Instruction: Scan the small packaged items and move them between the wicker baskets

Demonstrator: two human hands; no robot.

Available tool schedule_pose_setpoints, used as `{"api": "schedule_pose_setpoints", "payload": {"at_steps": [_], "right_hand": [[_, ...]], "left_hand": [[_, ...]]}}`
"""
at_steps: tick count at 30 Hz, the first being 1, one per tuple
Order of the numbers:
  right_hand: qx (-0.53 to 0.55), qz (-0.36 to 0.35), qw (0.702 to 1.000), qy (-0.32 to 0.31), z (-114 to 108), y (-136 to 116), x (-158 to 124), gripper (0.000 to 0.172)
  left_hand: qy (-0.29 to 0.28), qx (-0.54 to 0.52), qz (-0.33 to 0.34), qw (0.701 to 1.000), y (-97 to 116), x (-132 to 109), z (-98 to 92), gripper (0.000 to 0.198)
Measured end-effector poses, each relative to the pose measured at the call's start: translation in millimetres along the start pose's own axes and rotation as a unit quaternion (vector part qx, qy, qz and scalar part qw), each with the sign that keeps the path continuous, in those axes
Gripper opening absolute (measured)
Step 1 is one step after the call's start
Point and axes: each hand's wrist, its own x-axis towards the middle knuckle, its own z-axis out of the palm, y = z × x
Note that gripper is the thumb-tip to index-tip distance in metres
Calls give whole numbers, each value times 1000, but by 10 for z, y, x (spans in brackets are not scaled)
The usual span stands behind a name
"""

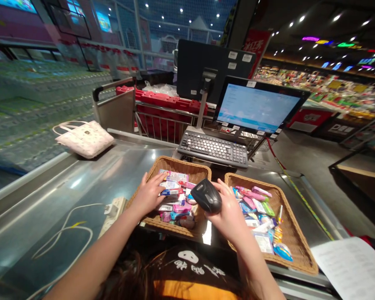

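Note:
My right hand (pixel 226 204) is wrapped round a black handheld scanner (pixel 207 195), held up over the right edge of the left wicker basket (pixel 201 168). My left hand (pixel 150 192) reaches over that basket's left side, fingers spread, its fingertips at a small blue, white and red box (pixel 171 192). Whether it grips the box is hard to tell; the fingers look apart. Several small colourful packages lie in this basket. On the right, a second wicker basket (pixel 295 233) holds more small items, among them a blue-and-white rounded one (pixel 283 251).
A keyboard (pixel 212 148) and a lit monitor (pixel 259 106) stand behind the baskets. On the metal counter (pixel 118 162) are a pale handbag (pixel 86 138), a power strip (pixel 114 214) and a white cable (pixel 62 229). Printed paper (pixel 353 268) lies at the right. Beyond stands a shopping cart (pixel 162 125).

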Motion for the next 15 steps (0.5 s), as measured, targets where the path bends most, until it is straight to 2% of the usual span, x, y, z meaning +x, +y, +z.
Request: {"api": "schedule_pose_setpoints", "payload": {"at_steps": [6, 8, 12, 15], "right_hand": [[12, 11, 1000, -5, 18, 6, -2, 40], [13, 16, 1000, -5, 4, 11, -10, 43], [16, 26, 1000, 1, -72, 21, -41, 44], [21, 26, 999, 16, -161, 47, -86, 40]], "left_hand": [[-149, -10, -5, 989, -235, -122, 77, 15], [-180, 7, -16, 983, -280, -114, 122, 15], [-173, 37, -14, 984, -226, 6, 216, 21], [-125, 29, 8, 992, -11, 179, 231, 28]]}}
